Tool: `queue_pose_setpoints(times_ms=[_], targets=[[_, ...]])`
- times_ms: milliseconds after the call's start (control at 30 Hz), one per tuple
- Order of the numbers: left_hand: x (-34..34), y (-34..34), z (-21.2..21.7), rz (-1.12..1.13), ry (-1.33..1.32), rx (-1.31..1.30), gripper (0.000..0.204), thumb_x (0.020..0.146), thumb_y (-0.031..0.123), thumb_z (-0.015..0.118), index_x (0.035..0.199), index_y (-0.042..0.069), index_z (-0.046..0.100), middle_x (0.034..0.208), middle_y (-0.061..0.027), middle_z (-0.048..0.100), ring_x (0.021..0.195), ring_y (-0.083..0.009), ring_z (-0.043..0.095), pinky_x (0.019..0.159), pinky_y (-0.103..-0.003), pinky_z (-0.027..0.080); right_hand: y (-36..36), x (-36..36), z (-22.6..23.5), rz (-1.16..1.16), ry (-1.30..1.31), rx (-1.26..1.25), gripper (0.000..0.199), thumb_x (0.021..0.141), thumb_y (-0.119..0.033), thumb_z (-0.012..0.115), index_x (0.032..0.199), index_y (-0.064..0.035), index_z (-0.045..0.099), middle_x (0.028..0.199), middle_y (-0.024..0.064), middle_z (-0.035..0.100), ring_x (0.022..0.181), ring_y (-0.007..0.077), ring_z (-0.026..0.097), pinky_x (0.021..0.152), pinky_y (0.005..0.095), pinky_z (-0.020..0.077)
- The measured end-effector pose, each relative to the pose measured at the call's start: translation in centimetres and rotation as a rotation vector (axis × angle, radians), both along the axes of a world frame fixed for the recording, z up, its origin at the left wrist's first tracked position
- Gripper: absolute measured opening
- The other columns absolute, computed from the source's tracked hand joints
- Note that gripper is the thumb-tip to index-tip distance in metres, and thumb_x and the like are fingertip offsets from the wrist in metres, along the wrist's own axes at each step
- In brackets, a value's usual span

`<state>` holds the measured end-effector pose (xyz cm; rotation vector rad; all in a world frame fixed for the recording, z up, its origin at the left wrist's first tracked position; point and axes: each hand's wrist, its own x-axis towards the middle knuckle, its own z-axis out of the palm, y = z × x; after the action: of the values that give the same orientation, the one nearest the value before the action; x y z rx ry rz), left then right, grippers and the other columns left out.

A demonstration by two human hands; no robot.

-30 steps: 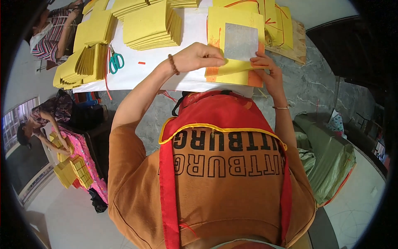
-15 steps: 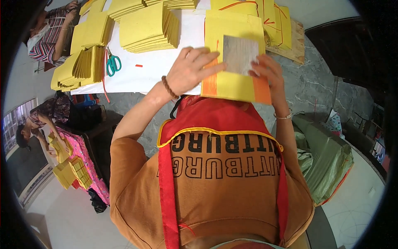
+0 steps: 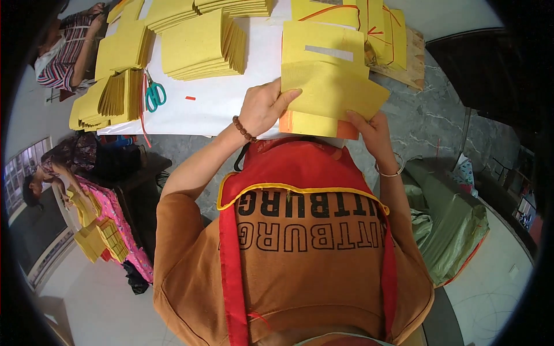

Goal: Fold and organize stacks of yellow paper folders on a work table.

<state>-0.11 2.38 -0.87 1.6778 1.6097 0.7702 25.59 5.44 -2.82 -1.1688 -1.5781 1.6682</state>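
A yellow paper sheet [image 3: 334,89] is bent across the stack in front of me, its right corner sticking out past the edge. My left hand [image 3: 264,109] pinches the sheet's left edge, thumb on top. At its lower right corner my right hand [image 3: 374,132] grips it, thumb uppermost. Beneath lies yellow paper [image 3: 323,33] with a silver-grey patch [image 3: 329,53], of which only a thin strip shows. Orange bands [image 3: 347,130] show along the near edge, by my apron.
On the white-covered table [image 3: 202,115] lie teal-handled scissors [image 3: 154,95], a small red scrap [image 3: 190,98] and fanned stacks of folded yellow paper [image 3: 196,46]. Tied yellow bundles [image 3: 392,37] stand at far right. Two people are at the left, one handling yellow paper [image 3: 86,210].
Yellow paper now covers most of the silver-grey patch, which lay exposed before. My hands have gone from spread over the patch to gripping the sheet's sides.
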Motion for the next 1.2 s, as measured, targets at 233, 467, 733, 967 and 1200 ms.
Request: queue_pose_setpoints(times_ms=[233,467,733,967,1200], targets=[[-0.1,2.2,-0.2,0.043,-0.105,-0.397,0.033,0.091,0.026,0.054,0.106,-0.003,0.058,0.083,-0.0064,0.066,0.072,-0.0066,0.057,0.064,-0.024,0.046,-0.4,-2.9,1.0,-0.329,0.139,0.029,0.049,0.084,-0.011,0.060,0.128,-0.0003,0.042,0.106,0.0093,0.061,0.090,0.0115,0.057,0.077,0.0267,0.0462],[0.0,1.8,-2.3,0.092,-0.279,-0.203,0.033,0.087,0.031,0.057,0.098,0.001,0.061,0.065,-0.0105,0.061,0.056,-0.0170,0.055,0.054,-0.030,0.043,-0.2,-2.8,0.5,-0.325,-0.062,0.063,0.044,0.081,-0.009,0.062,0.124,-0.0017,0.051,0.109,0.0132,0.062,0.095,0.0126,0.057,0.081,0.0258,0.0452],[0.3,2.6,0.0,0.146,-0.342,-0.400,0.028,0.087,0.024,0.059,0.098,-0.001,0.060,0.065,-0.0020,0.059,0.056,-0.0069,0.048,0.052,-0.024,0.040,0.3,-3.1,0.3,-0.364,-0.104,0.034,0.043,0.081,-0.008,0.062,0.123,-0.0026,0.053,0.108,0.0136,0.063,0.093,0.0118,0.057,0.080,0.0250,0.0454],[-0.1,1.7,0.5,0.249,-0.525,-0.437,0.029,0.086,0.020,0.061,0.103,0.000,0.051,0.058,0.0000,0.052,0.053,-0.0063,0.044,0.048,-0.023,0.035,0.6,-3.2,-0.1,-0.368,-0.221,0.103,0.043,0.079,-0.015,0.062,0.121,-0.0057,0.054,0.104,0.0179,0.064,0.092,0.0193,0.062,0.080,0.0289,0.0466],[1.9,2.1,4.0,-0.240,0.309,0.462,0.035,0.081,0.017,0.061,0.111,0.003,0.054,0.105,-0.0133,0.057,0.099,-0.0291,0.051,0.086,-0.041,0.036,0.5,-3.1,-0.2,-0.378,-0.271,0.132,0.044,0.078,-0.018,0.062,0.120,-0.0084,0.056,0.100,0.0194,0.064,0.088,0.0259,0.064,0.077,0.0316,0.0477]])
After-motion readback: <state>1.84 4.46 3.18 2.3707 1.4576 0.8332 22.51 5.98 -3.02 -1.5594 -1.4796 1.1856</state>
